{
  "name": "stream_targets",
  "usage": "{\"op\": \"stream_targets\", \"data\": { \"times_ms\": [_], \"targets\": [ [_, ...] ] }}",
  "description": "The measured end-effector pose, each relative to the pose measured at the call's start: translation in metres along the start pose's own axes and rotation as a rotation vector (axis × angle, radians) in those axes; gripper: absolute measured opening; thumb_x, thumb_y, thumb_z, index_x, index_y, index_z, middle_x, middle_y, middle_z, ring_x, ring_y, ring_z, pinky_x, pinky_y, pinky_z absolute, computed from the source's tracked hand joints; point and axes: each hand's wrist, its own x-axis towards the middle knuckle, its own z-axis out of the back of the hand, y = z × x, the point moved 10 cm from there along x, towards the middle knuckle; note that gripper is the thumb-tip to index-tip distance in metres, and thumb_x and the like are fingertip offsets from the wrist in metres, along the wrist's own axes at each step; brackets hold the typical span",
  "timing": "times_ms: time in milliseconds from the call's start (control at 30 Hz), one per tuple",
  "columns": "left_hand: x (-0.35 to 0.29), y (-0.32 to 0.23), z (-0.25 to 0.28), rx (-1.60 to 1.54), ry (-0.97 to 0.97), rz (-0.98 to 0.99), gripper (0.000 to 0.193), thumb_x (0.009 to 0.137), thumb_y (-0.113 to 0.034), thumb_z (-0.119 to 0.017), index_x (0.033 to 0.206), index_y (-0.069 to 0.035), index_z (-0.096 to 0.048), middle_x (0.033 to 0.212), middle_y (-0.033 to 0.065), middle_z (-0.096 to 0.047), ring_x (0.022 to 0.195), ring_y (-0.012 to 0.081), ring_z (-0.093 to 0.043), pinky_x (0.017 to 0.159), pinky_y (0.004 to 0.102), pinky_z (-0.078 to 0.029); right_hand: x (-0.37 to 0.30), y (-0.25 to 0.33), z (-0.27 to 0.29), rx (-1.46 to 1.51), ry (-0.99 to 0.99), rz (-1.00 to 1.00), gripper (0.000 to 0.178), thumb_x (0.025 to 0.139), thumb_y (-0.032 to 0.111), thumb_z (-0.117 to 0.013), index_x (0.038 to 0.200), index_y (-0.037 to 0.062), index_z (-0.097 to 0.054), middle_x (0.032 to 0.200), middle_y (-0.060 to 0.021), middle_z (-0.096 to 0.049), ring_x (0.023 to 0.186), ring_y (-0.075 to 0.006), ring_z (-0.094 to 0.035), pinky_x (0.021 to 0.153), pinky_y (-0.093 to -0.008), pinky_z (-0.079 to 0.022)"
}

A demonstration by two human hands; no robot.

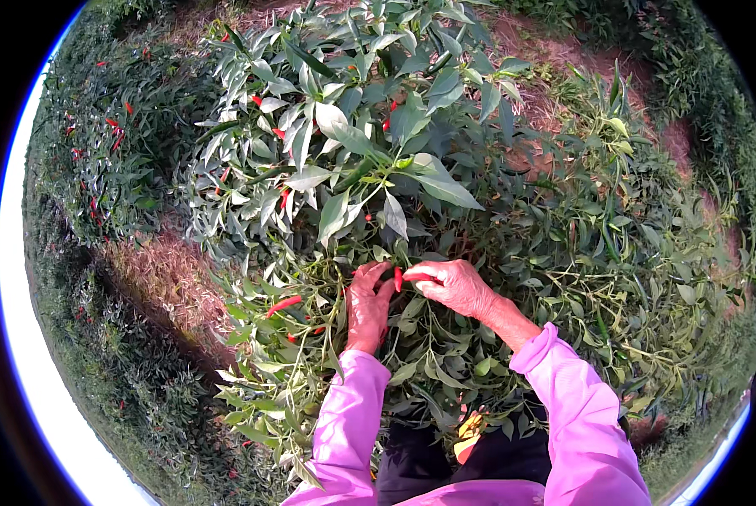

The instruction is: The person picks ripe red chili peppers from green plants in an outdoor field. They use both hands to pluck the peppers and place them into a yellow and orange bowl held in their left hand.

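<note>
Both my hands are in among the leaves of a chili plant (412,118). My right hand (461,289) is closed, with a red chili pepper (420,277) pinched between thumb and fingers. A second red chili pepper (398,279) stands upright in the small gap between my hands, close to the left fingertips. My left hand (369,297) is curled with its fingers drawn together at the stems. What it grips, if anything, is hidden by the fingers. Left of that hand, another red chili pepper (284,305) hangs among the leaves.
Leafy branches (597,295) spread to the right, some with green chilies. More chili plants with red fruit (117,135) grow at the far left. Dry straw (171,282) covers the ground between rows. A yellow and red object (469,434) shows near my dark trousers.
</note>
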Motion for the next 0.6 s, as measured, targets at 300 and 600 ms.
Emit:
{"op": "stream_targets", "data": {
  "times_ms": [300, 600],
  "targets": [
    [0.005, 0.008, -0.003, -0.083, -0.051, -0.139, 0.02, 0.074, 0.002, -0.059, 0.093, -0.004, -0.063, 0.095, 0.0063, -0.057, 0.086, 0.0194, -0.055, 0.075, 0.0286, -0.043, 0.014, 0.029, -0.01, -0.231, -0.163, 0.222, 0.027, 0.077, 0.023, -0.065, 0.097, 0.007, -0.056, 0.077, -0.0113, -0.064, 0.067, -0.0301, -0.061, 0.055, -0.0374, -0.048],
    [0.012, 0.003, -0.007, 0.296, -0.094, -0.158, 0.025, 0.067, 0.009, -0.063, 0.088, -0.005, -0.065, 0.081, 0.0063, -0.058, 0.077, 0.0196, -0.057, 0.07, 0.0276, -0.044, 0.015, -0.049, -0.019, 0.713, -0.292, -0.362, 0.022, 0.084, 0.026, -0.06, 0.087, 0.0046, -0.056, 0.062, 0.0016, -0.054, 0.051, -0.0052, -0.045, 0.047, -0.0218, -0.037]
  ]
}}
